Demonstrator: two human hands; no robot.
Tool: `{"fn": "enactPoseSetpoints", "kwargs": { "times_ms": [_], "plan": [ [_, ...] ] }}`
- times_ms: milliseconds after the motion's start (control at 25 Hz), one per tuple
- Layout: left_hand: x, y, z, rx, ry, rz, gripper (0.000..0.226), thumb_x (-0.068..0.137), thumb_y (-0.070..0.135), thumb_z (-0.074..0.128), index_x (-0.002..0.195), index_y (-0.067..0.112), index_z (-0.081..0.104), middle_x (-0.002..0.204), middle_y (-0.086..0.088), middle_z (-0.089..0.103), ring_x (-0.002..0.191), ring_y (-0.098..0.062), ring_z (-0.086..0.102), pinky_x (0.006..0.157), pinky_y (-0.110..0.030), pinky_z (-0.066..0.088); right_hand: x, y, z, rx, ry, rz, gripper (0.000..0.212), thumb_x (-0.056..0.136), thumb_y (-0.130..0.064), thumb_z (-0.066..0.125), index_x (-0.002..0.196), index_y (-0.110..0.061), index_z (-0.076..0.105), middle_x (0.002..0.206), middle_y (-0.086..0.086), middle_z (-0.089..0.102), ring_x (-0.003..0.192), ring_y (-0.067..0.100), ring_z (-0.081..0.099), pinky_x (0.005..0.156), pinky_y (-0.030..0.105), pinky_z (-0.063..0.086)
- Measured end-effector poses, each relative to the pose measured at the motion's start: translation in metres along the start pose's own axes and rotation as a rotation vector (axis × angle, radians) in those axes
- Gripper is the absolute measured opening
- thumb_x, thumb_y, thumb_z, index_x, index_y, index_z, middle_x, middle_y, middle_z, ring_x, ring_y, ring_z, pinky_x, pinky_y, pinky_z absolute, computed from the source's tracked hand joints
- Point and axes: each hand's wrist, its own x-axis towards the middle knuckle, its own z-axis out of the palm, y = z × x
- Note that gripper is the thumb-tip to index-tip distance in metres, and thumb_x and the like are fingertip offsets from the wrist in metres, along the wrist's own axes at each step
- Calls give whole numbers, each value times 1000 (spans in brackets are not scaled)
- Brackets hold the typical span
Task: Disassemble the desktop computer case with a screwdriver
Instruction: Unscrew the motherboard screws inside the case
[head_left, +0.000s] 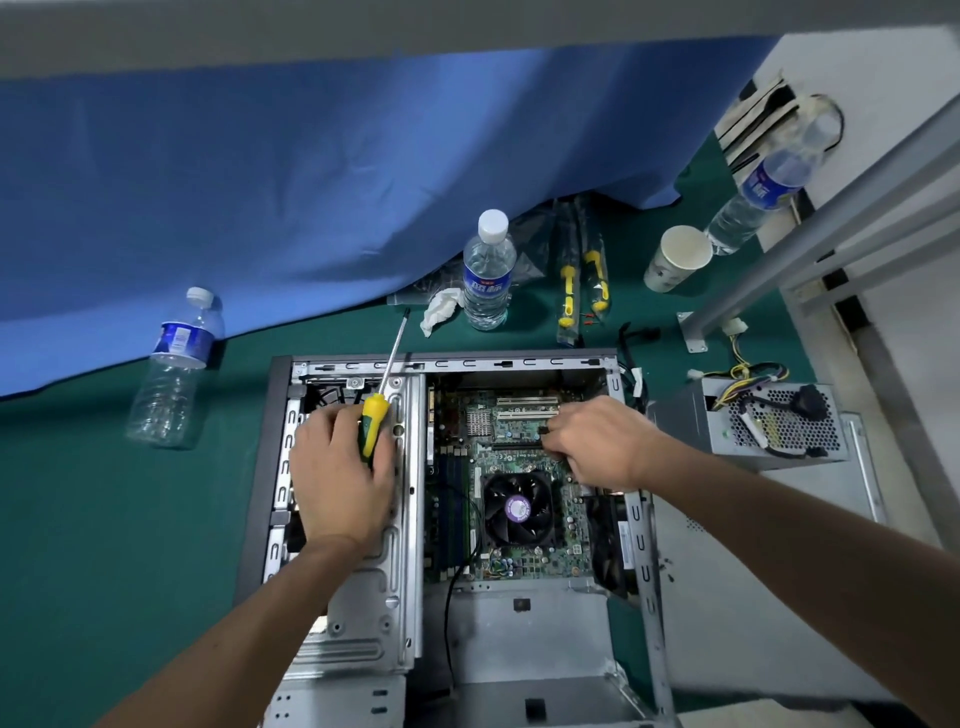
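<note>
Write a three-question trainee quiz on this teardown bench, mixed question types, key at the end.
1. True or false: the left hand holds the screwdriver with its tip in a screw.
2. Where is the right hand working? A) on the motherboard B) on the power supply C) on the paper cup
3. Fill in: the removed power supply lies outside the case, to its ____.

Key: 1 false, the shaft points up and away; 2 A; 3 right.

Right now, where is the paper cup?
In the head view, the paper cup stands upper right on the green mat, between two upright water bottles, beyond the open case.
</note>
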Motion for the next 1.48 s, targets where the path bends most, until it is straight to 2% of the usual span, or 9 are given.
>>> {"fn": "enactPoseSetpoints", "kwargs": {
  "times_ms": [160,440,600,680,760,880,1040,1280,1480],
  "plan": [
    [16,14,9,0,61,-115,28,92,25,65,106,0,63,109,-21,56,98,-36,51,81,-44,43,2,-1,0,-30,-33,12,26,82,-7,50,99,-20,65,87,-5,61,87,15,58,82,33,54],
    [15,19,20,113,94,-21,28,93,27,58,99,0,63,102,-19,58,88,-36,54,78,-47,41,16,-12,4,-47,-117,250,22,84,-1,49,98,-11,62,73,-1,59,66,14,61,63,29,55],
    [15,20,21,127,103,-15,29,89,28,55,100,1,63,97,-16,56,85,-33,52,76,-45,39,57,-30,8,722,99,743,40,96,-24,57,130,-4,49,65,0,54,56,15,56,53,28,46],
    [15,18,23,134,112,-4,28,88,27,55,98,2,62,96,-15,55,83,-33,51,75,-44,39,73,-30,16,1081,193,998,43,97,-29,58,128,-2,46,73,1,56,59,13,56,49,25,41],
    [15,17,24,143,119,4,27,88,27,55,98,3,61,96,-15,54,83,-33,51,75,-44,38,83,-25,22,1259,315,1183,42,96,-28,59,125,0,46,89,7,61,75,20,62,59,29,47],
    [16,16,26,145,125,5,27,88,27,55,98,3,61,96,-15,54,83,-32,50,74,-43,36,94,-20,33,1310,439,1374,50,95,-25,60,130,4,39,118,21,63,107,38,62,87,42,53],
    [14,16,26,147,127,17,26,87,25,57,98,3,61,95,-15,54,82,-32,49,73,-43,36,101,-20,43,1268,452,1404,38,95,-23,62,119,2,47,115,22,64,104,36,63,76,35,49],
    [14,15,26,155,137,25,23,85,23,58,96,2,61,95,-16,55,81,-33,51,72,-43,38,110,-15,49,1204,518,1491,38,93,-23,65,118,3,52,114,24,66,104,39,65,82,42,53],
    [15,15,27,150,118,21,25,86,25,56,98,4,61,97,-15,55,83,-32,52,73,-43,39,107,-9,56,1238,605,1505,23,92,-24,66,104,-5,62,108,17,70,96,35,67,73,32,45]
  ]
}}
